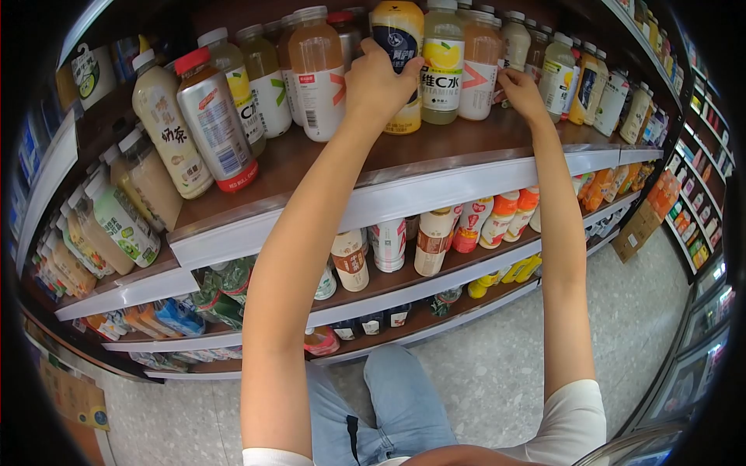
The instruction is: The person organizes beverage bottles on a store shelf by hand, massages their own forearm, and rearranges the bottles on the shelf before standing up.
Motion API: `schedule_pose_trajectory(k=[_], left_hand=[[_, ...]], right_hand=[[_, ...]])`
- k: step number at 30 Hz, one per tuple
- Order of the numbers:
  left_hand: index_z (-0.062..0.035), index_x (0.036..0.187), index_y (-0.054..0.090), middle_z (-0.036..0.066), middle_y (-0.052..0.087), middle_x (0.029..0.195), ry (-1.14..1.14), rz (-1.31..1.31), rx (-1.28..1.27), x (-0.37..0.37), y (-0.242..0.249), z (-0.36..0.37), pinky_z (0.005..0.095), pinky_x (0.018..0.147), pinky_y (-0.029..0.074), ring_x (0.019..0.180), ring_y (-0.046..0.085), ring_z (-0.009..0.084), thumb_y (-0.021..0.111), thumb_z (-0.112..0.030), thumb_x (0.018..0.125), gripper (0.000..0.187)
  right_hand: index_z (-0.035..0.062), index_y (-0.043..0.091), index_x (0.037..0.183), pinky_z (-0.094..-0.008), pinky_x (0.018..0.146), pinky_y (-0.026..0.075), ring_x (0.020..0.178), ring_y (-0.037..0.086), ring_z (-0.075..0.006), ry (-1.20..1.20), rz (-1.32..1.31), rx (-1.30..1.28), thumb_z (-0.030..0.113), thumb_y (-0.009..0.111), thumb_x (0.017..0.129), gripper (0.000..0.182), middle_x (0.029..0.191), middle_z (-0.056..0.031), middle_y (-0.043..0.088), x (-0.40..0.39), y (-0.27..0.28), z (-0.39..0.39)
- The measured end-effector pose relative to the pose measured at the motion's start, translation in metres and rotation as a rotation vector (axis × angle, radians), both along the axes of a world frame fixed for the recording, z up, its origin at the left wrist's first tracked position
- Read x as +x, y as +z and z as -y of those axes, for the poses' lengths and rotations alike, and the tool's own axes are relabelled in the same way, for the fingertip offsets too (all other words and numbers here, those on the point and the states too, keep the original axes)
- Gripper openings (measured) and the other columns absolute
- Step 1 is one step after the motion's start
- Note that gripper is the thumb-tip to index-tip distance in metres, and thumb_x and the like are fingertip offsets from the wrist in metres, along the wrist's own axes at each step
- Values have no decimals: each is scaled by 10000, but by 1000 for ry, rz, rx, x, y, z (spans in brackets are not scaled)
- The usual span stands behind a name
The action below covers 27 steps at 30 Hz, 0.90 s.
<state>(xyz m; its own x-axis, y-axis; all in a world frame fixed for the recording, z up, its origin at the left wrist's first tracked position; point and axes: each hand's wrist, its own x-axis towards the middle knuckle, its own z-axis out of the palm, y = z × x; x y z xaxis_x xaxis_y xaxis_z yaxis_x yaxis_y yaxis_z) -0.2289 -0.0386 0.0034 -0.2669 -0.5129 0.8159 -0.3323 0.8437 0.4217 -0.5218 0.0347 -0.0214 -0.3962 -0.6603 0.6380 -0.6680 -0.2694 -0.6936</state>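
Note:
On the upper brown shelf, my left hand point(381, 84) is closed around the left side of a yellow and dark-blue bottle point(398, 70). To the right of that bottle stands a yellow-lemon vitamin C water bottle point(442, 74), with an orange-coloured bottle point(479, 70) beside it. My right hand point(521, 92) is at the right side of the orange-coloured bottle, its thumb and fingers bent near the label; what its fingertips hold is partly hidden. Another orange-coloured bottle point(317, 85) stands left of my left hand.
A red-capped can-like bottle point(216, 124) and a milk tea bottle point(171, 128) stand at the shelf's left. Lower shelves hold more bottles, with a white shelf edge point(404, 198) above them. A cardboard box point(633, 231) sits on the floor at right.

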Motion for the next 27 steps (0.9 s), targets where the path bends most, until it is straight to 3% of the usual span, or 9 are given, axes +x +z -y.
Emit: schedule_pose_trajectory(k=[7, 9, 16, 22, 27], left_hand=[[115, 1043, 432, 294, 645, 870, 10, -3, 12, 0, 0, 0, 448, 771, 532, 840, 659, 416, 719, -401, 765, 652], [113, 1093, 404, 299, 630, 946, -40, -20, 75, 1, 0, 0, 445, 800, 526, 891, 649, 412, 728, -390, 742, 694], [55, 1354, 164, 292, 536, 1179, -53, 100, 140, -3, -7, 3, 430, 918, 488, 1068, 587, 407, 791, -329, 629, 1033], [-18, 1440, -31, 276, 556, 1170, -38, 163, 167, -2, -11, 0, 428, 925, 497, 1075, 590, 398, 811, -289, 604, 1217], [3, 1426, -1, 272, 578, 1140, -30, 186, 193, 0, -8, -3, 420, 897, 513, 1046, 608, 391, 807, -291, 604, 1190]], right_hand=[[-68, 630, 983, -266, 574, 496, 606, 632, -169, 42, 2, -1, 198, 530, 918, 291, 817, -116, 673, 2, 1, -2], [-68, 630, 980, -266, 573, 496, 603, 630, -167, 33, 2, 7, 196, 528, 920, 289, 814, -113, 672, 2, 1, -2], [-62, 633, 965, -265, 568, 496, 593, 628, -160, 34, 2, 6, 205, 525, 925, 291, 810, -108, 672, 2, 0, -1], [-60, 634, 968, -259, 564, 493, 590, 628, -155, 18, -14, 23, 211, 525, 925, 295, 810, -105, 673, 4, 1, -4], [-60, 633, 972, -259, 563, 493, 590, 625, -152, 8, -17, 28, 209, 524, 926, 294, 813, -105, 675, 4, 1, -4]])
